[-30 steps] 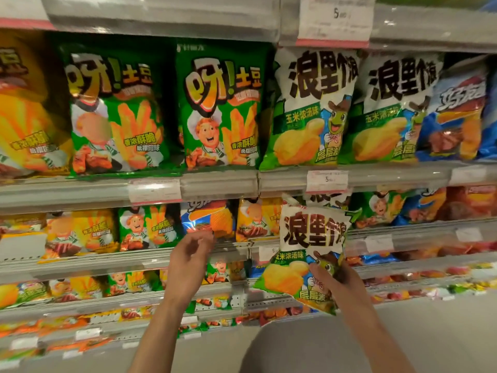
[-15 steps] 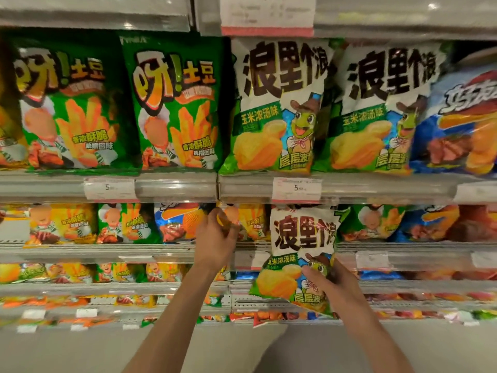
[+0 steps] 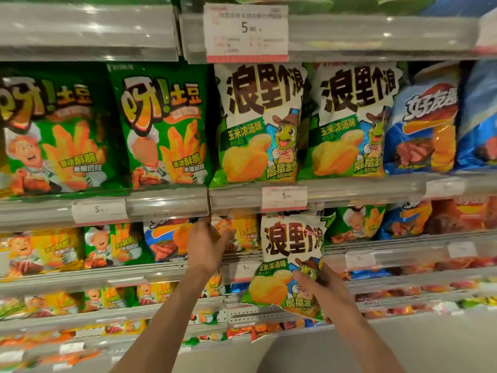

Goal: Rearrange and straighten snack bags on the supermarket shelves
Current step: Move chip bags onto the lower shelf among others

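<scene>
My right hand grips a white-and-green corn snack bag by its lower right part and holds it upright in front of the second shelf. On the shelf above stand two matching bags side by side. My left hand reaches into the second shelf, where it grips the left edge of a yellow fries bag, thumb on its front. The fingertips are hidden behind the bags. A blue bag stands just left of that hand.
Green fries bags fill the upper shelf's left half; blue bags stand at its right. Price tags hang on the clear shelf rails. Lower shelves hold several more small bags, and grey floor shows below.
The view has moved closer to the shelves. My left hand rose from below the second shelf and took hold of the yellow bag. The right hand keeps the corn bag.
</scene>
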The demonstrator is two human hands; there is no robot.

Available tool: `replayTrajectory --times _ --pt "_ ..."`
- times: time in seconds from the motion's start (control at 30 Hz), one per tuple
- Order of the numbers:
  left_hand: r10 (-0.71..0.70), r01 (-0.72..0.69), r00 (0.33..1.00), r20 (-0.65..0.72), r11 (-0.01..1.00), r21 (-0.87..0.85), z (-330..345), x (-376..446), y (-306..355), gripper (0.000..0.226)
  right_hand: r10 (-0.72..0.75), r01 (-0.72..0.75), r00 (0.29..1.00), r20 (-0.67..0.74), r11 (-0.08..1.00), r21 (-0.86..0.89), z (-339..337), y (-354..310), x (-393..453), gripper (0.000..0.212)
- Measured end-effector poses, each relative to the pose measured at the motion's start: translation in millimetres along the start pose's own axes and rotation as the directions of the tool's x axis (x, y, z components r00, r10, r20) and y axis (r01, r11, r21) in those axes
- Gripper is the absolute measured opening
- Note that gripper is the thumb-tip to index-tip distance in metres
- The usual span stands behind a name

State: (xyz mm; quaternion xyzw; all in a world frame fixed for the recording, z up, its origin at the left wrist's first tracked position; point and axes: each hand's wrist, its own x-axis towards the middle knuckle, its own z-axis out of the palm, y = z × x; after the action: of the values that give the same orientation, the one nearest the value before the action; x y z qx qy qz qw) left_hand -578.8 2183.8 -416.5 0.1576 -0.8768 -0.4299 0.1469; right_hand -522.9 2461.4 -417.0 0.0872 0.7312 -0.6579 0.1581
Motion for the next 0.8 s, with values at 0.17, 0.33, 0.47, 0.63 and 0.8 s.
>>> replayTrajectory --times 0.17,0.33,0.47,0.63,0.8 --pt "0.028 -0.029 0.998 0.063 1.000 0.006 2.8 0.1 5.8 0.052 0.023 -0.023 1.000 0.006 1.000 0.006 2.6 -0.5 1.2 0.072" --pt "-0.007 0.009 0.998 0.068 1.000 -0.022 -1.4 1.4 9.4 0.039 0.022 -0.022 1.000 -0.001 1.000 0.007 2.0 0.2 1.6 0.071" --pt "-0.017 0.018 1.000 0.013 0.995 -0.103 -5.8 -4.7 9.7 0.058 0.022 -0.022 1.000 0.007 1.000 0.013 -1.3 2.2 3.0 0.070" --pt "-0.001 0.007 1.000 0.028 0.977 -0.213 -19.5 -26.4 -7.8 0.061 0.012 -0.012 0.999 0.035 1.000 -0.004 -7.8 7.2 5.2 0.064" --pt "0.019 0.002 0.997 0.075 0.962 -0.273 -39.2 -51.5 -28.0 0.049 0.026 -0.026 0.998 0.054 1.000 -0.002 -7.7 9.3 5.5 0.064"
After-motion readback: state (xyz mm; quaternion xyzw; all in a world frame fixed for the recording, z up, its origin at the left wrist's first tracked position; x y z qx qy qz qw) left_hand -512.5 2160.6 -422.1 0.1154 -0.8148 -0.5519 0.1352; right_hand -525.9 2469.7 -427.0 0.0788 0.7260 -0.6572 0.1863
